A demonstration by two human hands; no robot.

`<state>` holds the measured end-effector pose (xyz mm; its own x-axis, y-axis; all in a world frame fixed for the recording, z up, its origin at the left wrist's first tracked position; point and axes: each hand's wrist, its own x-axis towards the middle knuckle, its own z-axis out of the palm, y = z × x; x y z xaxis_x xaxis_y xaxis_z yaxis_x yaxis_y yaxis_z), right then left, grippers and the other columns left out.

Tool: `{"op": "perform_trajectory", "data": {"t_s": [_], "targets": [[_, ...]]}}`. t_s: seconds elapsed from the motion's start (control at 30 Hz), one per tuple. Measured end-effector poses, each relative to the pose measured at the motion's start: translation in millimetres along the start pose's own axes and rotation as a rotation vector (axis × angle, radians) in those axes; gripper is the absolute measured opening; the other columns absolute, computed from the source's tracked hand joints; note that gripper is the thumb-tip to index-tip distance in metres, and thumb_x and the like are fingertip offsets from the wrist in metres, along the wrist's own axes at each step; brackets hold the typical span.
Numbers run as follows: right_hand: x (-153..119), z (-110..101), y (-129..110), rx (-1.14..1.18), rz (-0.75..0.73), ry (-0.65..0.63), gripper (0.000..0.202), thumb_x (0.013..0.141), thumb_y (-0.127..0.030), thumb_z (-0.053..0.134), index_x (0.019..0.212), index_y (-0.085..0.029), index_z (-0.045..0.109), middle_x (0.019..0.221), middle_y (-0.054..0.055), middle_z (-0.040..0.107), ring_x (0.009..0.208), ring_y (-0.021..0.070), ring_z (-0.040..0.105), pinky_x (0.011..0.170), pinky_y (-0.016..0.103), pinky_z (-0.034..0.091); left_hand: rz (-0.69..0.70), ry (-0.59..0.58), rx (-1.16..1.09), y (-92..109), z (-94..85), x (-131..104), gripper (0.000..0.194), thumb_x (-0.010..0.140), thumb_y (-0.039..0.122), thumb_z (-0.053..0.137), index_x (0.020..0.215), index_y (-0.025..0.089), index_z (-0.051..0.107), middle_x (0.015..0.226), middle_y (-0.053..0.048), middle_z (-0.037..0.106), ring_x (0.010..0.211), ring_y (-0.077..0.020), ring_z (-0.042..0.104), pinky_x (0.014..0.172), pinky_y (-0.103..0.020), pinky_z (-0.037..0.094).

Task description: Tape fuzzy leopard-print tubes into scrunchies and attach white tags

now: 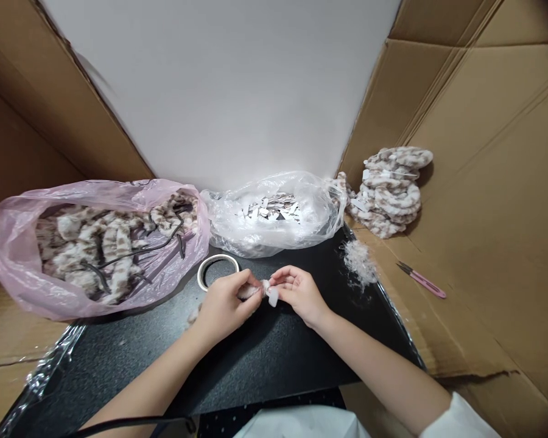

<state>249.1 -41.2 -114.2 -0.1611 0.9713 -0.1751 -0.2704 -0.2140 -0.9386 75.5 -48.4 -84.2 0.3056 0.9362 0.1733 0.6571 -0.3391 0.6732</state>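
My left hand [228,304] is closed round a small brown-and-white fluffy piece [249,292] above the middle of the black table. Part of the same kind of fluffy material [193,315] shows beside my left wrist. A small white tag [273,297] hangs at the fluffy piece's right end. My right hand [300,293] has its fingers pinched at that end, beside the tag; exactly what the fingertips grip is too small to make out. Just behind my left hand lies a roll of tape [203,272], partly covered by that hand.
A pink bag [9,243] of fluffy pieces and dark cords stands left. A clear bag [256,243] of white tags is at the back. Right are stacked fluffy loops [393,191], loose fibres [360,263] and pink snips [427,285]. Cardboard walls [497,182] flank the black table [265,365].
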Motion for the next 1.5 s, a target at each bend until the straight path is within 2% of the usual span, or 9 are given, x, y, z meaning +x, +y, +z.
{"op": "perform_trajectory", "data": {"t_s": [0.23, 0.4, 0.5, 0.6, 0.77, 0.87, 1.07, 1.37, 1.5], "targets": [[-0.2, 0.5, 2.1, -0.014, -0.035, -0.071, 0.039, 0.048, -0.023, 0.087, 0.077, -0.018, 0.062, 0.076, -0.001, 0.065, 0.067, 0.0106, 0.061, 0.07, 0.027, 0.052, -0.11, -0.13, -0.236, -3.1, -2.1, 1.9, 0.016, 0.08, 0.03, 0.058, 0.077, 0.015, 0.064, 0.063, 0.001, 0.062, 0.057, -0.0115, 0.05, 0.056, -0.021, 0.037], [-1.3, -0.9, 1.0, -0.069, -0.091, -0.116, 0.039, 0.05, -0.026, 0.087, 0.079, -0.019, 0.062, 0.078, -0.001, 0.065, 0.07, 0.0118, 0.061, 0.071, 0.027, 0.051, -0.17, -0.157, -0.476, -4.0, -2.5, 3.0, 0.02, 0.081, 0.034, 0.06, 0.081, 0.015, 0.068, 0.077, -0.002, 0.068, 0.072, -0.0148, 0.059, 0.067, -0.023, 0.044], [-2.5, 0.5, 0.9, -0.077, -0.149, -0.096, 0.036, 0.051, -0.025, 0.087, 0.077, -0.019, 0.062, 0.075, -0.002, 0.064, 0.071, 0.0123, 0.06, 0.072, 0.028, 0.05, -0.21, -0.147, -0.552, -3.1, -0.6, 2.7, 0.025, 0.082, 0.039, 0.06, 0.08, 0.015, 0.067, 0.075, -0.002, 0.066, 0.069, -0.0144, 0.058, 0.066, -0.023, 0.044], [-4.0, 3.1, -0.2, -0.064, -0.161, -0.087, 0.036, 0.049, -0.022, 0.088, 0.073, -0.019, 0.062, 0.074, -0.002, 0.064, 0.071, 0.0125, 0.06, 0.072, 0.028, 0.05, -0.213, -0.116, -0.553, -4.0, 1.6, 2.1, 0.026, 0.08, 0.041, 0.063, 0.078, 0.015, 0.063, 0.068, 0.0, 0.061, 0.062, -0.0121, 0.053, 0.059, -0.022, 0.042], [-5.4, 3.0, -5.0, -0.007, -0.101, -0.091, 0.039, 0.042, -0.019, 0.09, 0.07, -0.018, 0.062, 0.07, -0.003, 0.064, 0.067, 0.0119, 0.06, 0.07, 0.027, 0.05, -0.064, -0.137, -0.48, -6.1, 0.0, 1.6, 0.022, 0.084, 0.036, 0.061, 0.096, 0.017, 0.066, 0.084, -0.002, 0.067, 0.076, -0.0146, 0.058, 0.069, -0.023, 0.044], [-4.8, -0.8, -6.9, 0.04, -0.007, -0.141, 0.043, 0.039, -0.017, 0.091, 0.071, -0.017, 0.063, 0.068, -0.004, 0.065, 0.064, 0.0109, 0.061, 0.067, 0.025, 0.051, -0.021, -0.172, -0.466, -7.2, -1.6, 1.2, 0.018, 0.084, 0.033, 0.06, 0.088, 0.017, 0.067, 0.077, -0.001, 0.065, 0.07, -0.0134, 0.056, 0.066, -0.022, 0.042], [-1.7, -6.4, -7.9, 0.171, 0.09, -0.222, 0.036, 0.05, -0.029, 0.09, 0.074, -0.015, 0.066, 0.068, -0.003, 0.067, 0.06, 0.0096, 0.062, 0.064, 0.025, 0.053, -0.012, -0.214, -0.551, -8.0, -1.4, 0.3, 0.019, 0.086, 0.034, 0.058, 0.086, 0.016, 0.062, 0.075, -0.001, 0.062, 0.068, -0.0133, 0.055, 0.064, -0.023, 0.042], [-1.0, -8.6, -12.3, 0.232, 0.171, -0.139, 0.036, 0.054, -0.03, 0.088, 0.072, -0.016, 0.06, 0.067, -0.005, 0.062, 0.057, 0.0061, 0.058, 0.058, 0.019, 0.051, 0.077, -0.224, -0.426, -4.2, -5.0, 0.2, 0.016, 0.088, 0.029, 0.053, 0.08, 0.016, 0.06, 0.075, -0.002, 0.061, 0.071, -0.0136, 0.055, 0.068, -0.024, 0.042], [-2.8, -8.8, -13.8, 0.219, 0.128, -0.124, 0.038, 0.057, -0.036, 0.086, 0.079, -0.018, 0.061, 0.072, -0.003, 0.062, 0.06, 0.0085, 0.058, 0.058, 0.022, 0.052, -0.04, -0.21, -0.536, -5.3, -2.1, -0.1, 0.017, 0.086, 0.033, 0.058, 0.083, 0.016, 0.057, 0.074, 0.001, 0.056, 0.066, -0.011, 0.05, 0.06, -0.021, 0.042]]}}
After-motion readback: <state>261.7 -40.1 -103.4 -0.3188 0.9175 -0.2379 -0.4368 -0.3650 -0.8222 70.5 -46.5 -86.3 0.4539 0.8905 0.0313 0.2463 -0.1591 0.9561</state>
